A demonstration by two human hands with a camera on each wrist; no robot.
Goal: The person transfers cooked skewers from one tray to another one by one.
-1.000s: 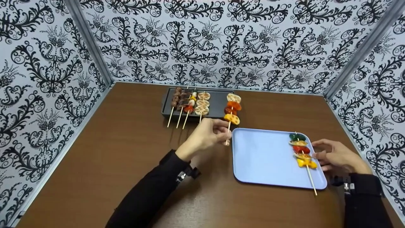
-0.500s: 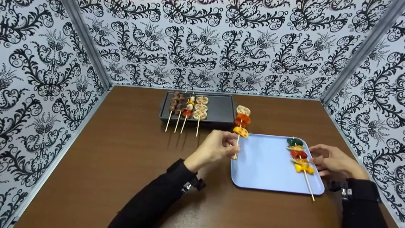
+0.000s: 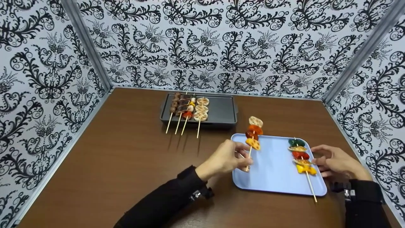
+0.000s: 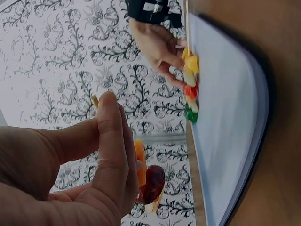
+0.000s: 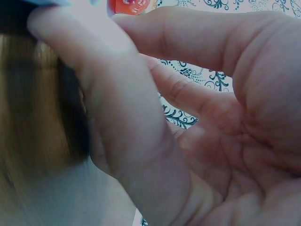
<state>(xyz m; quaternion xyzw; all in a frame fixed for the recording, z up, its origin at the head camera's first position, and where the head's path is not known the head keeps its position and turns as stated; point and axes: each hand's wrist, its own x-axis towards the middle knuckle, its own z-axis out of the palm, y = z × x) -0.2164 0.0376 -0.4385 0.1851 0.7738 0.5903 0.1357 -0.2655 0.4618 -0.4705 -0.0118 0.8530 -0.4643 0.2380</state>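
Observation:
My left hand (image 3: pixel 229 158) pinches the bare lower end of a vegetable skewer (image 3: pixel 253 144), held tilted over the left part of a light blue tray (image 3: pixel 272 188). A pale lotus slice tops it, above orange, dark red and yellow pieces. In the left wrist view, thumb and fingers (image 4: pixel 110 141) meet on the stick. My right hand (image 3: pixel 340 163) holds the tray's right rim between thumb and fingers, close beside a second skewer (image 3: pixel 302 155) of green, red and yellow pieces with shells. That skewer lies along the tray's right side, its stick jutting past the front rim.
A dark grill pan (image 3: pixel 221 109) stands at the back of the brown table (image 3: pixel 133 158). Several skewers lie on its left side, including meatballs (image 3: pixel 174 103) and lotus slices (image 3: pixel 201 109), with sticks overhanging the front. Patterned walls (image 3: pixel 202 47) enclose the table.
My left hand has carried its skewer from the pan's right end rightward and nearer, over the tray. The right hand stays at the tray's rim.

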